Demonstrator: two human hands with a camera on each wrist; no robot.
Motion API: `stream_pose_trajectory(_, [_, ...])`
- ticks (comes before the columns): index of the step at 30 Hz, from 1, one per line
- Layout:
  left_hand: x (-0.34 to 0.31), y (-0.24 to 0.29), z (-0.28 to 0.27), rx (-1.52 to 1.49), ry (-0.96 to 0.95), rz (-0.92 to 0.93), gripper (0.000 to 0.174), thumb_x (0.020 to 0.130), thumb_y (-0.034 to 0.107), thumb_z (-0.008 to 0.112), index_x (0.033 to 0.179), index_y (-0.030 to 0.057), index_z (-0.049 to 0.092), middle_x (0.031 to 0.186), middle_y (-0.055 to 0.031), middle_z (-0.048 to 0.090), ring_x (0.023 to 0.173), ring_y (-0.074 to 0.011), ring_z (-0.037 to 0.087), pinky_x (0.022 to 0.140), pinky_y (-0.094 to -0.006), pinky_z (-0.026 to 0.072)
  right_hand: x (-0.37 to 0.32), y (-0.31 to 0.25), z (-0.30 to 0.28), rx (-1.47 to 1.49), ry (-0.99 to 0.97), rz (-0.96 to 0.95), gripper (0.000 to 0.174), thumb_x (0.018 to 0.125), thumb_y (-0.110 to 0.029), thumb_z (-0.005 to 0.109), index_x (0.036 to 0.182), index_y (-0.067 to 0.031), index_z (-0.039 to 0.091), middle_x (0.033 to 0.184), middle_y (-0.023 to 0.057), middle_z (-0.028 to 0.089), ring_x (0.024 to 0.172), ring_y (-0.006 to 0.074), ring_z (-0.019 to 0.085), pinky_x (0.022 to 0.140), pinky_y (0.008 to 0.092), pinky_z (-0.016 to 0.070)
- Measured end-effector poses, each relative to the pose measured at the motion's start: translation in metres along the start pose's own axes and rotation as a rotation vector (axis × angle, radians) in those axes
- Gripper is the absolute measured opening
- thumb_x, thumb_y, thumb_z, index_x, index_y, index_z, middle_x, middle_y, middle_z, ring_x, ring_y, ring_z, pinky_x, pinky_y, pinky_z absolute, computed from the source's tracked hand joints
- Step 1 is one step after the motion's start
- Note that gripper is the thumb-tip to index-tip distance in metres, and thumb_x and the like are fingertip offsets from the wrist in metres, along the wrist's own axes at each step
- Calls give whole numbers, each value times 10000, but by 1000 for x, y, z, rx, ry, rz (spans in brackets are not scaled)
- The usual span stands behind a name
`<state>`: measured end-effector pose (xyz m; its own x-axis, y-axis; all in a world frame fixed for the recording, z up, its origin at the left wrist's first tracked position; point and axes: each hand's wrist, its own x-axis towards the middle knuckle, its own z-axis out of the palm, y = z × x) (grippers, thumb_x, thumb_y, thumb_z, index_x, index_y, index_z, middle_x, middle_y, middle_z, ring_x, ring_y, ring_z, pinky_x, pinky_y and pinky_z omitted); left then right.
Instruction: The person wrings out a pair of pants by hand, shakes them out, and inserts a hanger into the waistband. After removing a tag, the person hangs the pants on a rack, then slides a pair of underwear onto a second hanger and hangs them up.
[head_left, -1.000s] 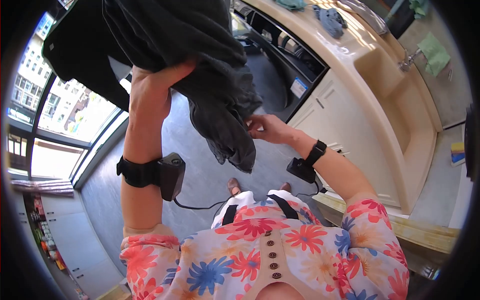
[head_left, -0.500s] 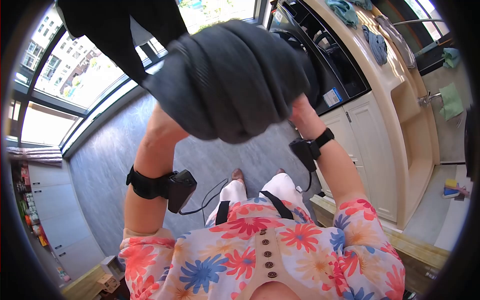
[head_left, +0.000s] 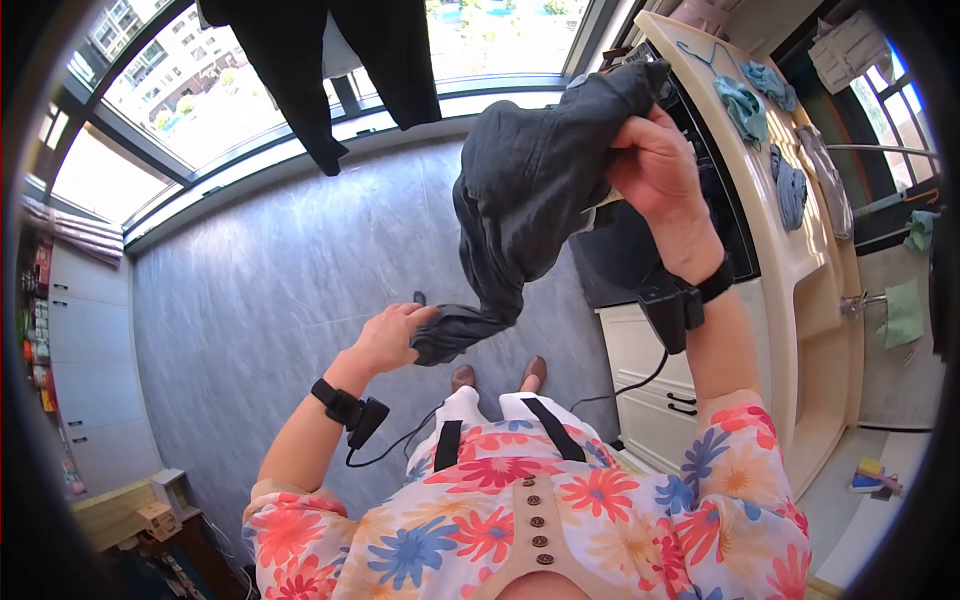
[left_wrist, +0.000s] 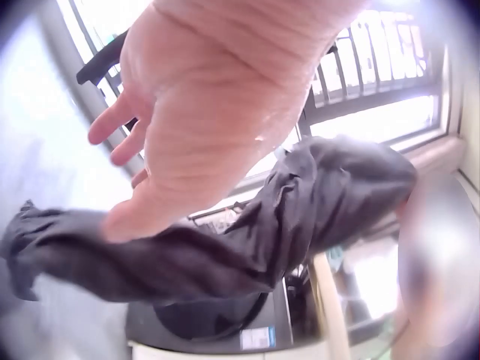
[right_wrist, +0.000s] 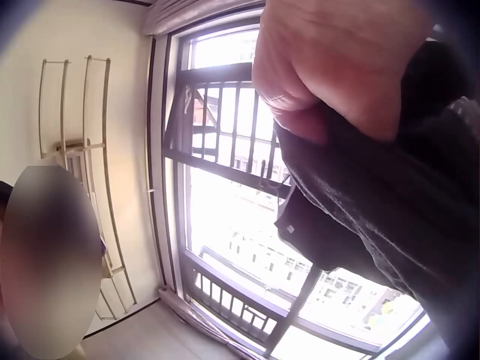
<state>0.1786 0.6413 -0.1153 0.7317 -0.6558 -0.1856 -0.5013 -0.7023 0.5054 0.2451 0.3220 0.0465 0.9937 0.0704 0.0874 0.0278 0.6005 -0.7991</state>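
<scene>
A dark grey garment (head_left: 520, 175) hangs bunched and twisted between the hands. Its upper end is gripped by the right hand (head_left: 665, 175), with the thumb and fingers bent round the cloth; in the right wrist view that hand (right_wrist: 337, 60) is against the dark cloth (right_wrist: 375, 180). Down at the narrow lower end is the left hand (head_left: 385, 338), palm down, fingertips at the cloth. In the left wrist view the left hand (left_wrist: 217, 105) has its fingers spread and thumb extended in front of the garment (left_wrist: 165, 262); whether it touches is unclear.
Black trousers (head_left: 385, 60) hang by the windows. At the right stand a black front-loading appliance (head_left: 620, 250) and a beige counter (head_left: 790, 250) with a sink and small blue and grey cloths (head_left: 740, 108). Shelves (head_left: 95, 340) line the left side.
The garment has swung from overhead to a stretched, hanging position. The right hand has risen forward with its upper end, while the left hand has come down towards the body. The view has turned.
</scene>
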Motion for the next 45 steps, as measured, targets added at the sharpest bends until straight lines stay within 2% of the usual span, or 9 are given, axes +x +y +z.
stream_pose_trajectory(5, [41,-29,-37,-1019,158,-174,693,732,230,686,1339,111,373,1282,-111,462,1139,-232,460,896,-392,406,-22,15,39,20,-306,131,404,639,152,440,986,16,597,937,92,629,876,204,611,808,316,489])
stream_pose_trajectory(8, [63,-30,-64,-1704,88,-54,711,828,600,467,1349,130,351,1298,-104,453,1172,-210,435,965,-364,335,-25,8,56,48,-345,74,406,632,156,445,975,9,605,934,82,632,875,193,611,797,303,485])
stream_pose_trajectory(13, [81,17,-78,-2167,200,194,606,847,487,520,1265,57,432,1192,-103,542,1112,-235,502,982,-405,370,-34,-3,58,-51,-565,104,386,645,164,454,961,7,613,931,66,637,897,165,603,807,304,480])
stream_pose_trajectory(17, [77,-1,-98,-1965,442,10,363,781,63,546,1129,-39,518,1101,-134,580,1000,-248,568,918,-365,433,-47,-29,35,-325,-331,84,381,643,148,460,972,28,609,962,77,645,916,157,604,820,294,483])
stream_pose_trajectory(23, [38,17,-165,-1076,543,81,282,727,10,616,1008,-14,608,938,-82,634,884,-161,598,837,-274,445,-29,-45,-68,-495,282,-18,382,632,130,440,955,7,601,859,47,631,714,142,584,654,226,461])
stream_pose_trajectory(32, [60,61,-178,-1633,522,438,316,752,-13,581,1068,-9,566,1016,-99,618,964,-195,577,901,-309,415,-18,-42,-54,-535,277,-28,240,699,66,486,876,-32,615,783,13,614,677,95,556,606,222,442])
stream_pose_trajectory(36, [66,92,-181,-1744,556,502,270,759,-65,540,1015,11,581,1005,-89,622,952,-203,584,897,-322,428,-25,-57,-51,-1227,213,274,265,813,-233,586,1025,-74,586,867,19,609,775,87,590,595,279,496])
stream_pose_trajectory(40, [77,150,-149,-1641,344,554,275,745,-20,602,1017,14,596,1068,-97,598,993,-164,561,886,-295,427,-65,-27,18,-203,-147,435,611,833,-534,528,1239,-93,411,1059,44,563,892,138,602,711,325,531])
stream_pose_trajectory(45, [69,170,-115,-1262,243,654,292,720,-65,627,999,21,626,1302,-114,435,1074,-170,514,895,-278,403,-64,6,20,85,52,283,283,848,-271,513,1004,-41,569,898,65,613,817,172,613,730,300,517])
